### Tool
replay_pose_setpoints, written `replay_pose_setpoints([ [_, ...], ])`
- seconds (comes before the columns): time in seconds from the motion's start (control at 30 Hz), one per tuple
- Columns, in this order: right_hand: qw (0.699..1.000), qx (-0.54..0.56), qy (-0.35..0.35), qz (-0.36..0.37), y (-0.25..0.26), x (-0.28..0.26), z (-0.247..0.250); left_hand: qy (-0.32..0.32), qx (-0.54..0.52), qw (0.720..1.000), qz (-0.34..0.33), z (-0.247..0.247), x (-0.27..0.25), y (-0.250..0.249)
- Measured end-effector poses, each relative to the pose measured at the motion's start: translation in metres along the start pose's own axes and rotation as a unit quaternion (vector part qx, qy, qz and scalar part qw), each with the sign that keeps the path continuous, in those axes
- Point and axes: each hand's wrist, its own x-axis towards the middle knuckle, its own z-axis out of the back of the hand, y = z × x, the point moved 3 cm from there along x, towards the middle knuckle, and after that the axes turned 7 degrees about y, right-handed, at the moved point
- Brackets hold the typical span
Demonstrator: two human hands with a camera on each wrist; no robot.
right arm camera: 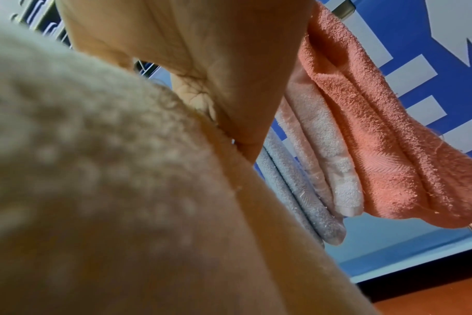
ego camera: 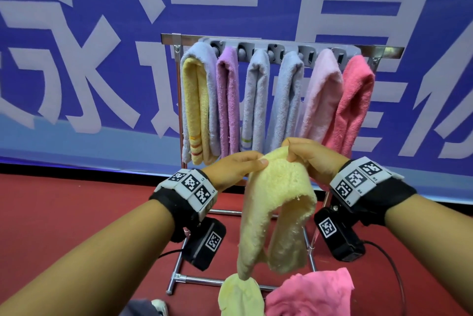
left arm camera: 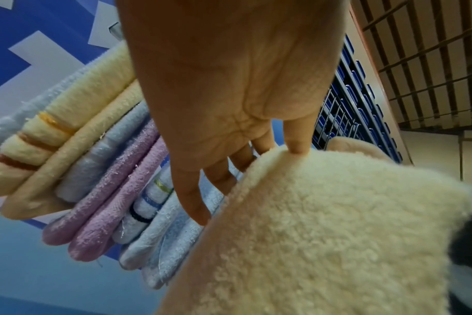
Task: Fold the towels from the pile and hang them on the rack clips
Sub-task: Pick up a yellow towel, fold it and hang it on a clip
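Your left hand and right hand both pinch the pale yellow towel at its top edge. Its length hangs straight down, and the rack clips lie farther off, above your fingers.

A rack stands on the floor before a banner, with six folded towels hanging side by side from its top rail. In front of the rack, both hands hold one towel up between them, left hand on its left, right hand on its right. Below it, a pile of towels lies on the floor.
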Motion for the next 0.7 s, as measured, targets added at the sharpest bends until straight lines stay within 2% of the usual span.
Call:
replay_pose_setpoints([
  [0.2, 1.0, -0.013, -0.007, -0.015, -0.006, -0.001, 0.0, 0.018, 0.032, 0.998, 0.042, 0.009, -0.01, 0.008],
  [0.33, 0.997, -0.064, 0.006, -0.031, -0.008, 0.0, -0.009, -0.058, 0.0, 0.998, 0.009, 0.018, -0.013, -0.001],
  [0.43, 0.996, -0.08, 0.001, -0.031, -0.008, 0.003, -0.016, -0.074, -0.02, 0.997, -0.016, 0.023, -0.012, -0.007],
  [0.7, 0.993, -0.109, -0.043, -0.027, -0.001, 0.025, -0.025, -0.149, -0.022, 0.988, -0.022, 0.044, 0.001, -0.005],
])
